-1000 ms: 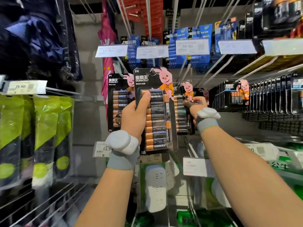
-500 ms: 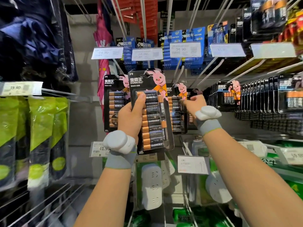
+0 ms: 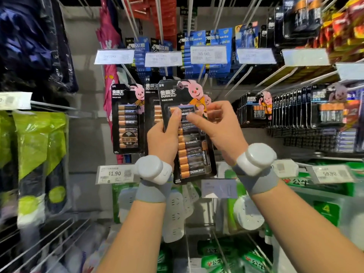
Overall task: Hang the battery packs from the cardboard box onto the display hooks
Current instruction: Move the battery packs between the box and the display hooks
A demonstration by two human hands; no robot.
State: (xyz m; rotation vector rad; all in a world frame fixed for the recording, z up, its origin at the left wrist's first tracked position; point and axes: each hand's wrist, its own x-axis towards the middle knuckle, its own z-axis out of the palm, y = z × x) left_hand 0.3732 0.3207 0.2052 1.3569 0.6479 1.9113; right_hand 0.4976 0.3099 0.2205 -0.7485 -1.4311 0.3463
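Grey wristbands with white round devices, one on each wrist (image 3: 151, 169), sit just below the battery pack (image 3: 192, 143), closest to the viewer. The left hand (image 3: 163, 138) grips the pack's left edge, its thumb laid across the front over the top battery. The right hand (image 3: 218, 131) holds the pack's right side, thumb pressed on the blister front beside the left thumb, fingers curled round the edge near the pink rabbit print. The pack itself is black, upright and slightly tilted, held up in front of the display, with its row of copper-and-black cells facing out; whether its top hole is on a hook I cannot tell.

Below the pack hang white power strips (image 3: 175, 209). To its lower left is a price tag reading 41.90 (image 3: 115, 174). Just left of and behind it hangs a smaller black battery card (image 3: 127, 119), with another partly hidden behind the pack. Right of the pack, a dense row of black battery cards (image 3: 254, 107) fills the hooks. Far left of it hang green bags (image 3: 39, 154). Above and beyond the pack, blue battery cards (image 3: 206, 42) hang behind a price tag reading 36.90 (image 3: 208, 54), with bare metal hooks (image 3: 236, 83) slanting down.
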